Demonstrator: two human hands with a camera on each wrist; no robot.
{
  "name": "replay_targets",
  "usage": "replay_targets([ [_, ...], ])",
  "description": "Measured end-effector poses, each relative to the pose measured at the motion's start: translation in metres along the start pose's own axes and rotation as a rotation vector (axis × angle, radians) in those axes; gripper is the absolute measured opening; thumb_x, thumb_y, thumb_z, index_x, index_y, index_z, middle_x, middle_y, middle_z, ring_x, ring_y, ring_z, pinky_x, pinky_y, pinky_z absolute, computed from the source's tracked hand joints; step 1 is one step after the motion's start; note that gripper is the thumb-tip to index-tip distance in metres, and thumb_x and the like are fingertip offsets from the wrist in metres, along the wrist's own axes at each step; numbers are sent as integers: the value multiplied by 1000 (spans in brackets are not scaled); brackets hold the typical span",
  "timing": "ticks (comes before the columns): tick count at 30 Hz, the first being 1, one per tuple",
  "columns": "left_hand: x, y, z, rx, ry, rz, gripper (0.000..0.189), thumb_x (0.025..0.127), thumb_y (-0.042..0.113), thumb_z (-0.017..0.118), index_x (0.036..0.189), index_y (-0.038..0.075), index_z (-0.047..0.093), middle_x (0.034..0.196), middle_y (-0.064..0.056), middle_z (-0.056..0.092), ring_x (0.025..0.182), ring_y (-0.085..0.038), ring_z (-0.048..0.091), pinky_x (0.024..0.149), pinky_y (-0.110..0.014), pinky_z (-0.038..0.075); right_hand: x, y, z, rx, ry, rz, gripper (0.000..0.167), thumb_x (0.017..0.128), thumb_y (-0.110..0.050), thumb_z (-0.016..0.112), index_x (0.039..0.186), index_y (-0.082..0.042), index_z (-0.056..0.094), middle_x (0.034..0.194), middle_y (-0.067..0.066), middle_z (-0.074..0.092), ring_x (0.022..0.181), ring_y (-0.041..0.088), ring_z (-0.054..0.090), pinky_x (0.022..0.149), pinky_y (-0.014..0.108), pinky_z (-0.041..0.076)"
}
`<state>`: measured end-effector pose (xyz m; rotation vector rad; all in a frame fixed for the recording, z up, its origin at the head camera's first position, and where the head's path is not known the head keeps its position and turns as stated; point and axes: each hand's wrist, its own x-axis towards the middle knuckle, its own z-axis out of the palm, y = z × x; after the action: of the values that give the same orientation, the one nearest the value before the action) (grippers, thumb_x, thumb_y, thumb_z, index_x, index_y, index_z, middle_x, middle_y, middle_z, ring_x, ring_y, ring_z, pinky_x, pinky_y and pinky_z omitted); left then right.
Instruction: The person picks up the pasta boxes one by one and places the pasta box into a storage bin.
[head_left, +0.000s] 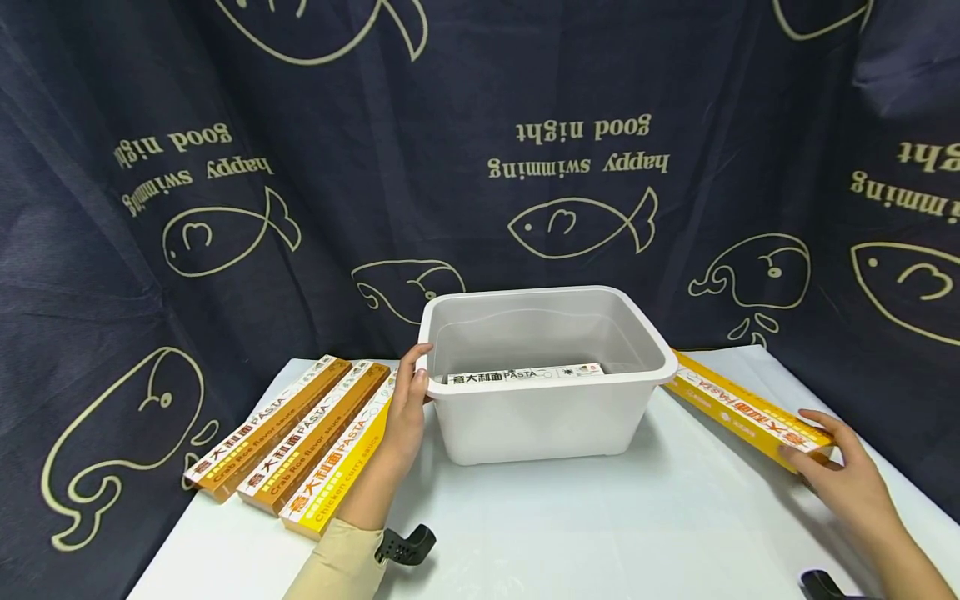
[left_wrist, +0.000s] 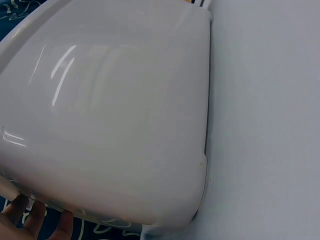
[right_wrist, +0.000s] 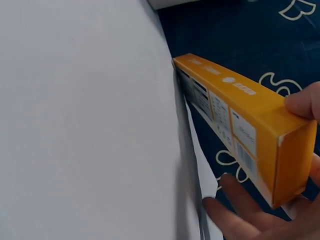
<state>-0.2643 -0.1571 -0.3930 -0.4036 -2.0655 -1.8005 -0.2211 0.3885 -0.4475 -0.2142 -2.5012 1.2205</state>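
My left hand (head_left: 408, 408) grips the left rim of a light grey plastic bin (head_left: 536, 421). In the left wrist view the bin's glossy wall (left_wrist: 115, 120) fills much of the picture, with fingertips (left_wrist: 35, 217) at its lower left. Inside the bin lies a pasta box (head_left: 525, 375), its white printed face showing. On the right, my right hand (head_left: 851, 479) holds the near end of a yellow-orange pasta box (head_left: 738, 408). The right wrist view shows the thumb on top of this box (right_wrist: 240, 105) and some fingers spread below it.
Left of the bin, two brown crab roe pasta boxes (head_left: 266, 425) (head_left: 318, 437) and a yellow chicken curry one (head_left: 345, 467) lie side by side on the white table (head_left: 570, 533). A dark blue fish-print curtain (head_left: 450, 167) hangs behind the table and along its sides.
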Motion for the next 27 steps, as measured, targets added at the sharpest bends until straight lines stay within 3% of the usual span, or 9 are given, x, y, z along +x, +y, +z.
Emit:
replay_targets([
  [2,0,0,0,-1,-1,-7,46,104,35,30,148,23,37,158,-3,31,119,-20,48,100,-41,42,1,-1,1,75,-3,44,64,95,-32,67,149,-43,34,125,-24,34,86,-12,36,65,9,47],
  [4,0,-1,0,-5,-1,-10,46,104,35,31,149,23,37,158,-3,31,120,-20,47,100,-41,42,1,-2,1,254,-19,92,62,95,-26,68,145,-45,36,127,-19,34,88,-9,39,64,17,56],
  [9,0,0,0,-9,-1,-4,46,104,35,31,148,23,37,158,-3,31,120,-21,47,100,-42,41,0,-3,3,670,-17,125,57,91,-3,70,133,-34,46,118,-21,35,91,1,46,60,34,60],
  [12,0,0,0,-12,-3,-1,47,104,35,31,148,22,37,158,-3,31,120,-21,46,100,-43,41,-1,-4,4,731,18,135,51,90,0,70,126,-29,50,117,-18,38,89,2,47,59,35,60],
  [15,0,0,0,-15,-7,0,47,104,35,30,149,22,37,158,-3,31,121,-21,46,101,-44,41,0,-6,5,729,49,175,48,89,-2,72,125,-27,52,116,-19,37,94,5,45,59,34,60],
  [16,0,0,0,-15,-7,1,47,104,35,30,149,22,37,158,-3,31,122,-21,46,101,-44,41,0,-6,4,676,55,195,46,90,-7,72,124,-30,52,114,-21,37,96,5,43,59,33,60],
  [22,0,0,0,-13,-4,6,47,104,35,30,148,22,37,158,-4,31,122,-22,45,101,-44,41,5,-6,0,315,57,285,41,92,-37,71,125,-46,47,146,-10,33,101,1,36,62,12,54],
  [27,0,-1,0,-10,-1,3,47,104,35,30,148,22,37,158,-4,31,122,-22,45,100,-42,41,4,-8,1,308,75,298,42,92,-40,70,127,-46,47,151,-10,29,102,0,36,62,10,53],
])
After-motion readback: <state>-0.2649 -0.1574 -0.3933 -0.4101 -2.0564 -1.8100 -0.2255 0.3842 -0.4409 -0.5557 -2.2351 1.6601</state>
